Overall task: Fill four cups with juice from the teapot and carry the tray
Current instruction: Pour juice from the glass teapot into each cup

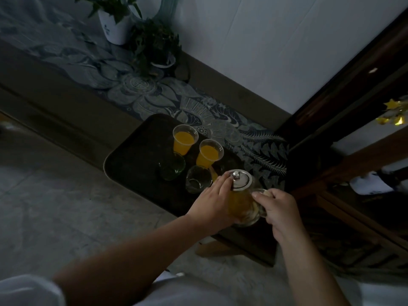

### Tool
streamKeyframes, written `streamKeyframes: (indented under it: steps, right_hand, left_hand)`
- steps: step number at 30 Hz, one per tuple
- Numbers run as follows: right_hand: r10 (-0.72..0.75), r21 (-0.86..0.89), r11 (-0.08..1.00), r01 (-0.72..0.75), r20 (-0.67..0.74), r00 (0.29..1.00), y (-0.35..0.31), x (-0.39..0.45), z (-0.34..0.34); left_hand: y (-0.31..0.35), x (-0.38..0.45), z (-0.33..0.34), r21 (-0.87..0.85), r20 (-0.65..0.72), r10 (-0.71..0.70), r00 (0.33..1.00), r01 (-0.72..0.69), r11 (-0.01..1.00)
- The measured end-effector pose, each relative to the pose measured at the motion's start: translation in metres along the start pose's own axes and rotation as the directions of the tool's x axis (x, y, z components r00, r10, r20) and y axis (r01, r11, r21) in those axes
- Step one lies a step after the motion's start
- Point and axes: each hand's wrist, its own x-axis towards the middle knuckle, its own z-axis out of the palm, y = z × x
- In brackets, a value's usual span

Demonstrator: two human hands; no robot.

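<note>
Hands apart: right hand (279, 208) gripping teapot (241, 204) handle, left hand (213, 199) pressing fingers flat against lid (239, 179). Just beyond left hand, 2 empty cups (197, 181) and 2 juice-filled cups (208, 152) standing on tray (132, 160) on desk (66, 111).

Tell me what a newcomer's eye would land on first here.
The two cups of orange juice glow at the far side of the dark tray. Nearer, the teapot tilts toward an empty cup: the right hand grips its handle while the left hand touches its lid.
</note>
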Motion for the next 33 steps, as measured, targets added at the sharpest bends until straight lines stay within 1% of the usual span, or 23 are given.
streamKeyframes:
  steps: [6,10,16,21,26,33]
  right_hand:
    - [0.025,-0.043,0.999,-0.025,-0.003,1.000,-0.001,-0.011,0.005]
    - [0.015,-0.078,0.997,-0.015,-0.002,1.000,0.001,-0.015,0.004]
    - [0.007,-0.123,0.992,-0.005,0.016,1.000,0.004,-0.016,0.006]
    - [-0.003,-0.207,0.978,0.009,0.030,1.000,0.003,-0.013,0.008]
    - [-0.033,-0.252,0.967,0.045,0.051,0.998,-0.002,-0.009,0.010]
    - [-0.040,-0.254,0.965,0.063,0.095,0.995,-0.008,-0.007,0.011]
  left_hand:
    - [-0.004,-0.009,-0.003,-0.033,0.050,0.016,0.999,-0.014,0.999]
    - [-0.001,-0.015,-0.007,-0.062,0.072,0.019,0.997,-0.015,0.998]
    - [-0.003,-0.022,-0.013,-0.096,0.111,-0.003,0.994,0.014,0.995]
    - [-0.004,-0.026,-0.012,-0.144,0.111,-0.020,0.994,0.036,0.989]
    - [-0.007,-0.024,-0.012,-0.203,0.125,-0.061,0.990,0.085,0.975]
    - [-0.012,-0.021,-0.008,-0.234,0.118,-0.088,0.989,0.114,0.966]
